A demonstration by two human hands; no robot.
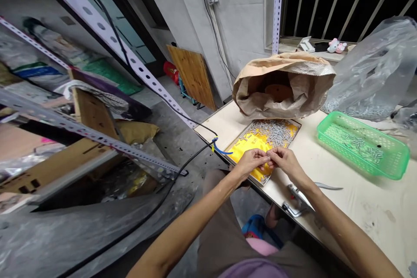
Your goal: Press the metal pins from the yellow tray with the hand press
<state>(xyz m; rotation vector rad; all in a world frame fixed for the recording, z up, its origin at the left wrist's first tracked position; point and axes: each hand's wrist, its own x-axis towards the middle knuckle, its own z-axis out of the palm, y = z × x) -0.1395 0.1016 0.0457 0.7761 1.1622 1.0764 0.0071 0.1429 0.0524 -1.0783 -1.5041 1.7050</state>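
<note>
My left hand [253, 161] and my right hand [282, 159] meet fingertip to fingertip over the near edge of a shallow tray [297, 128]. Both are closed in a pinch, and whatever sits between the fingers is too small to name. Below them the tray holds a yellow sheet or bag [249, 145] and many small silver metal pieces [279, 132], which look like screws or pins. Behind the tray a large brown paper sack [250, 79] lies with its mouth towards me.
Right of the tray stands a green plastic basket [402, 163] with small metal pieces. A metal clamp-like tool [298, 197] lies by my right forearm. A clear plastic bag [374, 69] fills the back right. A black cable [169, 186] and perforated shelf posts [140, 69] run along the left.
</note>
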